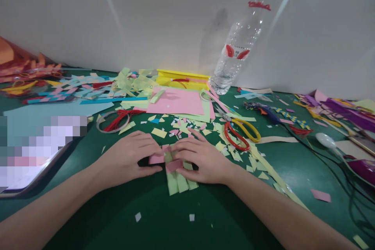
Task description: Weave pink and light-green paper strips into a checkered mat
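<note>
Pale green paper strips (pixel 177 186) lie side by side on the green table in front of me, with a pink paper strip (pixel 174 165) crossing them. My left hand (pixel 131 155) curls in from the left, its fingertips on the pink end that sticks out past the green strips. From the right, my right hand (pixel 203 159) rests over the green strips, thumb and fingers closed on the pink strip where it crosses. Its palm hides part of the weave. Just beyond both hands lie many small paper scraps (pixel 159 132).
Scissors (pixel 237 134) with red and yellow handles lie beyond my right hand. A tape roll (pixel 113 122) and red tassel sit at left-back, near a blurred-out phone (pixel 35 160). Pink sheets (pixel 178 101) and a water bottle (pixel 237 47) stand farther back. A glue gun (pixel 268 113) with cable is right.
</note>
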A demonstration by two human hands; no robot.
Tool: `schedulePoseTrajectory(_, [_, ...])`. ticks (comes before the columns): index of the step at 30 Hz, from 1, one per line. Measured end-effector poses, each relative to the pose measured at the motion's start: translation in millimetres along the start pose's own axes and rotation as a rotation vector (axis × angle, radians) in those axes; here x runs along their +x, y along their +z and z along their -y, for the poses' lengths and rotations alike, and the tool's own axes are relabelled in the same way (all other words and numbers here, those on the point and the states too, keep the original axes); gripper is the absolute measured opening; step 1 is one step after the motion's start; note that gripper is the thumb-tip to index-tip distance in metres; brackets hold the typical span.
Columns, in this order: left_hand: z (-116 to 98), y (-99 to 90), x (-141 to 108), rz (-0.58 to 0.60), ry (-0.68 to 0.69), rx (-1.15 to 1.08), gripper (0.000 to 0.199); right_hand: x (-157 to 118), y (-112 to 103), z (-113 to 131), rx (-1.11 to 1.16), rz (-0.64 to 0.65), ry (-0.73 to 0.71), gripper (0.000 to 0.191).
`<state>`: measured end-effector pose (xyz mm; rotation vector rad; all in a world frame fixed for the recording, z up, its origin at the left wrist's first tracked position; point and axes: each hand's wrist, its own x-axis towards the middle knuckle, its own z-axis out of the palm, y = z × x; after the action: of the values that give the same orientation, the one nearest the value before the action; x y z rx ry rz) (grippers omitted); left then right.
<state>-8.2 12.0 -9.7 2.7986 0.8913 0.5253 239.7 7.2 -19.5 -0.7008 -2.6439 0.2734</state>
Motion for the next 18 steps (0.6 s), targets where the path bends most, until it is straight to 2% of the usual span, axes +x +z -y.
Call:
schedulePoseTrajectory(6, [-8,3.7,3,0.029,-0.047,-0.018,0.012,0,0,1,0.023,-0.031,0.081,0.016])
schedulePoseTrajectory(12, [-11,8.6,5,0.012,-0.246,-0.111,0.02,1,-1,3,0.049,0.001,0.104,0.009])
schedulePoseTrajectory(18, [-7,7.7,5,0.046,-0.405,-0.234,0.023,0,-2,2,0.062,0.0,0.103,0.011])
